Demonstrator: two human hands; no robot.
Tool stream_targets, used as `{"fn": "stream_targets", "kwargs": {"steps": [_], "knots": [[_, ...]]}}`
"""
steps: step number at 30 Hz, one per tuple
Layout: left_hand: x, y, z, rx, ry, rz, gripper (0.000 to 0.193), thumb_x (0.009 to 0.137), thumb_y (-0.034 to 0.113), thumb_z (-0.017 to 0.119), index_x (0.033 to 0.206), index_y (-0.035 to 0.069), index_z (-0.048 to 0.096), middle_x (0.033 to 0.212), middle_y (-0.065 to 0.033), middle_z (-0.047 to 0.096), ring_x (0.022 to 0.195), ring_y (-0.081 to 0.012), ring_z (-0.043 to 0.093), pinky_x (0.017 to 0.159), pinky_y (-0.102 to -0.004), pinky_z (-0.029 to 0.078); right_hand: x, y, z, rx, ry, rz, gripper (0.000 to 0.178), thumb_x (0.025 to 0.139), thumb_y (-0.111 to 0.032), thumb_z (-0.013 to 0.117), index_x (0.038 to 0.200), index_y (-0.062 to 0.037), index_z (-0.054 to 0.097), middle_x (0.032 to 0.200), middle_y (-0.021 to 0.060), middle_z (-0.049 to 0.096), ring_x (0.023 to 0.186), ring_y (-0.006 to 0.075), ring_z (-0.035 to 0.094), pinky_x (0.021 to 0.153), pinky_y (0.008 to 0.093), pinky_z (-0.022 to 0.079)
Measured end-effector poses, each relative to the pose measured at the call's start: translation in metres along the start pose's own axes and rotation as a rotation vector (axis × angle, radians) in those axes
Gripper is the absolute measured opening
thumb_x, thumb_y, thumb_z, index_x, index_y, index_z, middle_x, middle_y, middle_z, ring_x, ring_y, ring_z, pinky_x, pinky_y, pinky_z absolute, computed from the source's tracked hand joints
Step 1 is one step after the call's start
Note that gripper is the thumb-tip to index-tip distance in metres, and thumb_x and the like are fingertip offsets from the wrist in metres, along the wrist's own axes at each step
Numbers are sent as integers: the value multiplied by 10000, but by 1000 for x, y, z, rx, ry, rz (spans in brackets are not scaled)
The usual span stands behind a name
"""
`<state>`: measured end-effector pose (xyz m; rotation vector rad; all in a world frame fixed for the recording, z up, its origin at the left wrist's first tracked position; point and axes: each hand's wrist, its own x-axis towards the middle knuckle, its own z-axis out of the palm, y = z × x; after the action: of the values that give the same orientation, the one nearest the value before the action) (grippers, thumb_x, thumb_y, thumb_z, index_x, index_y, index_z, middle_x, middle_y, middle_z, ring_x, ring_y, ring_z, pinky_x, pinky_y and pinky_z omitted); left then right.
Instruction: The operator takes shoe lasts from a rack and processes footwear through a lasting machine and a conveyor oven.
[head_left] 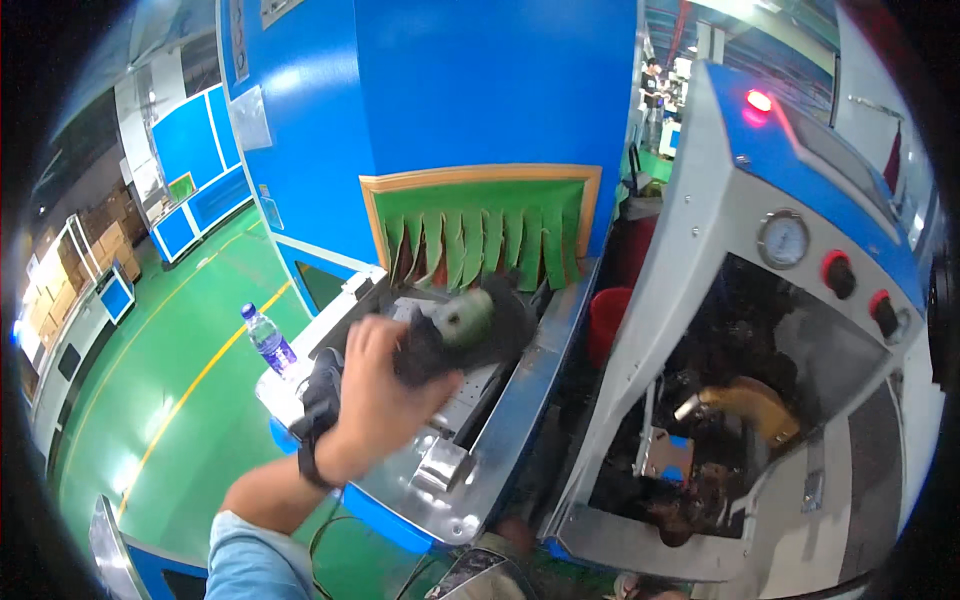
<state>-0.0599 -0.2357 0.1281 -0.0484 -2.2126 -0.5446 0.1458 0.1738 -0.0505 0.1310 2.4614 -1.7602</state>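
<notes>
My left hand reaches in from the lower left, a blue sleeve at the forearm and a dark band on the wrist. Its fingers and thumb are closed around a black shoe, blurred by motion. A pale green block with a hole, which looks like a shoe last, shows in the shoe's opening. The shoe is above a conveyor, in front of green strip flaps. A second dark shoe is beside my left wrist, partly hidden. My right hand is not in view.
A blue machine with a wood-framed opening stands ahead. The conveyor's metal side rail runs toward me. A clear bottle stands on the left ledge. A press-like machine with a gauge and red-ringed knobs stands close right.
</notes>
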Motion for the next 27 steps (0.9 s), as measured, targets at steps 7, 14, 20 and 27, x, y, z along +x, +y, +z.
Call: {"fn": "stream_targets", "kwargs": {"steps": [7, 14, 20, 27], "knots": [[-116, 124, -33, -684, -416, 194, 686, 666, 289, 906, 1196, 16, 568, 1020, -160, 574, 966, -348, 553, 849, -427, 440, 39, 38, 52, 398, 24, -642, 937, 917, -302, 732, 1595, -77, 127, 1505, 252, 410, 1212, 427, 558, 977, 545, 454], [-220, 189, -14, -1537, -1030, -621, 699, 831, 225, 823, 1387, -19, 477, 1038, -108, 683, 961, -184, 639, 821, -341, 511, -11, -56, -7, 424, 149, -336, 820, 879, -282, 741, 1506, -36, 273, 1429, 219, 492, 1183, 365, 589, 978, 495, 469], [-247, 145, -12, -1190, -1643, -314, 589, 850, 288, 806, 1267, -45, 557, 986, -131, 660, 911, -190, 605, 798, -333, 486, -65, -16, -12, 68, 46, -255, 729, 847, -264, 748, 1430, 0, 398, 1364, 191, 562, 1158, 313, 616, 978, 452, 483], [-218, 202, -3, -1363, -1240, -203, 249, 943, 165, 704, 802, -35, 661, 645, -125, 541, 586, -209, 564, 563, -357, 420, -11, -4, -58, 1041, 249, 205, 639, 810, -243, 757, 1341, 41, 544, 1288, 158, 644, 1129, 251, 648, 978, 402, 498]]}}
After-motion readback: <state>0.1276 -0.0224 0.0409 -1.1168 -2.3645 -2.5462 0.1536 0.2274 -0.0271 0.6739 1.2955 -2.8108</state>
